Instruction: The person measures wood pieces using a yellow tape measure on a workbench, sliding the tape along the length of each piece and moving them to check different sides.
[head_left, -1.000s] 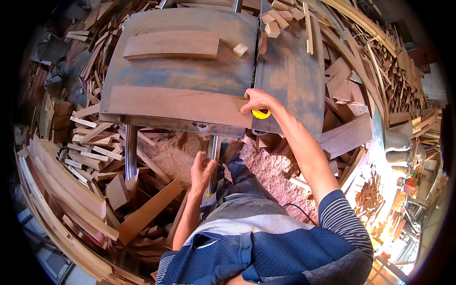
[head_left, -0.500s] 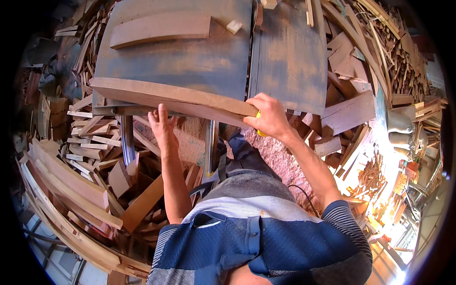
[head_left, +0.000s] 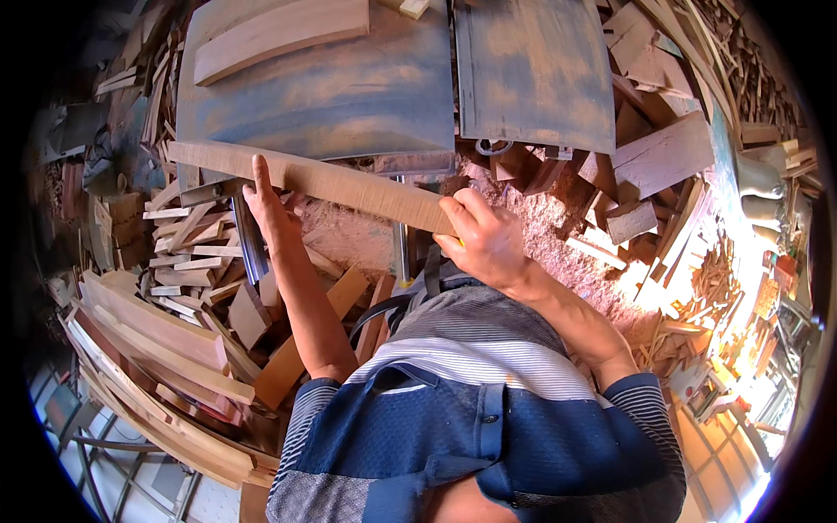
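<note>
A long, slightly curved wooden board (head_left: pixel 349 188) slants across the front of a blue-grey machine table, its narrow edge turned up. Its left end lies by the table's front edge, while the right end is out over the floor near my body. My right hand (head_left: pixel 485 234) is closed round that right end, with a small bit of something yellow showing under the fingers. Towards the left end, my left hand (head_left: pixel 272 213) holds the board from the near side. One of its fingers stretches up over the wood; the other fingers are partly hidden.
Another curved board (head_left: pixel 283 39) and a small wood block (head_left: pixel 413 8) lie on the machine table (head_left: pixel 375 113). Offcuts (head_left: pixel 200 253) pile up at left, beside stacked curved boards (head_left: pixel 166 340). More scrap wood (head_left: pixel 667 157) lies at right, and sawdust (head_left: pixel 558 227) covers the floor.
The board's right end has swung away from the table towards my body, and its broad face has turned out of sight. My left hand has moved up onto the board.
</note>
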Demonstrator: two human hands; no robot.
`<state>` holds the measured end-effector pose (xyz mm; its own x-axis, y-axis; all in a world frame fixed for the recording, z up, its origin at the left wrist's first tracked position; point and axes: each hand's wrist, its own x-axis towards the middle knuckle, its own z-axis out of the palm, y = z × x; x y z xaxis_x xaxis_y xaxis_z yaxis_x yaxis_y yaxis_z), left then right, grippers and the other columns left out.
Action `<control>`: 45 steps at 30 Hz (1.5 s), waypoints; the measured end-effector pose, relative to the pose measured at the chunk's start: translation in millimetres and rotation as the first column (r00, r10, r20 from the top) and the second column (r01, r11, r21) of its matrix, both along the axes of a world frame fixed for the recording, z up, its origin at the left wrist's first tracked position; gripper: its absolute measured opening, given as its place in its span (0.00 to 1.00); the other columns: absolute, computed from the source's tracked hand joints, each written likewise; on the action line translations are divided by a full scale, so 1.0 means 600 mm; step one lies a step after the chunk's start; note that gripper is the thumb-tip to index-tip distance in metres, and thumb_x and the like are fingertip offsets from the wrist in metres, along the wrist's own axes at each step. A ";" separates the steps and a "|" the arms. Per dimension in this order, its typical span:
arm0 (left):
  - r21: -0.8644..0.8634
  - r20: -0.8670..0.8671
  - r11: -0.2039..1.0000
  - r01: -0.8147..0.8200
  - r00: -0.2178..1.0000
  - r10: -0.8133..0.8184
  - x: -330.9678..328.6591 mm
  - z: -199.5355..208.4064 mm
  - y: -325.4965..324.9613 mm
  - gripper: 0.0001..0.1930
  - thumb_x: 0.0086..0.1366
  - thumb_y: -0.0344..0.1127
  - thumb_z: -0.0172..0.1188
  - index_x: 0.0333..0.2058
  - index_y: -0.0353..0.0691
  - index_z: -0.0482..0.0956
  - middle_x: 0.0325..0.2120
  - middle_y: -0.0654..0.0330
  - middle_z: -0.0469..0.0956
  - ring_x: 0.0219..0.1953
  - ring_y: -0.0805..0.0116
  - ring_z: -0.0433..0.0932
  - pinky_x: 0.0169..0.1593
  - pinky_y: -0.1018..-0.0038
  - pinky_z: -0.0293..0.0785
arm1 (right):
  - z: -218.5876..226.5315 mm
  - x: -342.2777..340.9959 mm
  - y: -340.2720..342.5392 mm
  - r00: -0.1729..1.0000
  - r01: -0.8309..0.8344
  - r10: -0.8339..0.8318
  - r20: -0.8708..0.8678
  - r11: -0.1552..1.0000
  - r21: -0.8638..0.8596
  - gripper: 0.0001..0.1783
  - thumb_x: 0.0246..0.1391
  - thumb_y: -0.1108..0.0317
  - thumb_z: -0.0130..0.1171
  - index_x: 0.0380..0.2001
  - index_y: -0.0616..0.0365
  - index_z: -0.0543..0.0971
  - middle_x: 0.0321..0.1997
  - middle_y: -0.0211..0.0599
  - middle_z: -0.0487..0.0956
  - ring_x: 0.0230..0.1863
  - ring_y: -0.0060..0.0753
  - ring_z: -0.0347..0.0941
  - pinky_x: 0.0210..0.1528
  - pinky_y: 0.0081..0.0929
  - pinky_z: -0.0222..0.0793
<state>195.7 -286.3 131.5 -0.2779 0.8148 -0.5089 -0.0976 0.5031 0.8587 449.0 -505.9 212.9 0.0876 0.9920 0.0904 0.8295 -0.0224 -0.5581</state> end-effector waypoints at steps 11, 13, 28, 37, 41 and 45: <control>-0.026 0.439 0.999 -0.036 0.897 0.044 -0.082 -0.064 -0.013 0.03 0.57 0.25 0.63 0.31 0.37 0.80 0.28 0.60 0.81 0.30 0.64 0.83 0.39 0.67 0.84 | -0.060 0.018 -0.066 0.949 0.003 -0.056 -0.309 0.985 -0.171 0.42 0.46 0.43 0.76 0.55 0.65 0.77 0.54 0.46 0.76 0.52 0.45 0.79 0.53 0.37 0.78; -0.059 0.544 0.996 -0.061 0.835 0.084 -0.117 -0.112 -0.027 0.05 0.55 0.23 0.63 0.30 0.39 0.79 0.29 0.60 0.82 0.32 0.64 0.83 0.42 0.66 0.83 | -0.085 0.040 -0.078 0.787 0.095 -0.332 -0.521 0.898 -0.429 0.52 0.51 0.33 0.69 0.64 0.68 0.71 0.62 0.56 0.74 0.61 0.53 0.74 0.64 0.44 0.70; -0.084 0.811 0.986 -0.147 0.565 0.153 -0.119 -0.160 -0.079 0.16 0.55 0.30 0.66 0.44 0.41 0.84 0.41 0.57 0.86 0.46 0.55 0.85 0.58 0.50 0.79 | -0.144 0.066 -0.040 0.069 0.008 -0.785 -0.616 0.618 -0.786 0.35 0.46 0.53 0.79 0.44 0.66 0.71 0.35 0.41 0.79 0.20 0.24 0.76 0.21 0.19 0.78; -0.151 0.601 0.962 -0.228 0.751 0.272 -0.113 -0.109 -0.059 0.35 0.64 0.61 0.62 0.65 0.49 0.72 0.66 0.54 0.70 0.69 0.46 0.65 0.69 0.37 0.58 | -0.076 0.052 -0.055 0.297 0.024 -0.653 -0.696 0.734 -0.679 0.27 0.44 0.58 0.74 0.42 0.68 0.84 0.41 0.45 0.86 0.39 0.31 0.83 0.45 0.27 0.78; -0.127 0.651 0.969 -0.213 0.719 0.243 -0.133 -0.133 -0.031 0.42 0.67 0.73 0.47 0.68 0.49 0.67 0.68 0.52 0.67 0.70 0.43 0.64 0.72 0.36 0.54 | -0.010 0.030 -0.058 0.642 0.081 -0.371 -0.671 0.903 -0.422 0.33 0.42 0.56 0.75 0.49 0.68 0.82 0.50 0.48 0.85 0.48 0.38 0.82 0.51 0.31 0.76; -0.170 0.793 0.981 -0.088 0.579 0.189 -0.129 -0.115 -0.035 0.44 0.65 0.76 0.47 0.69 0.51 0.67 0.69 0.54 0.67 0.69 0.44 0.64 0.69 0.33 0.58 | 0.058 0.014 -0.052 0.823 0.133 -0.165 -0.544 0.986 -0.099 0.33 0.40 0.57 0.77 0.47 0.68 0.82 0.42 0.48 0.83 0.42 0.43 0.82 0.46 0.36 0.77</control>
<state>118.3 -307.2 62.4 0.1798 0.7324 -0.6567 -0.7967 0.5000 0.3395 457.4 -537.0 247.4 0.2535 0.9648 -0.0701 0.3713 -0.1640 -0.9139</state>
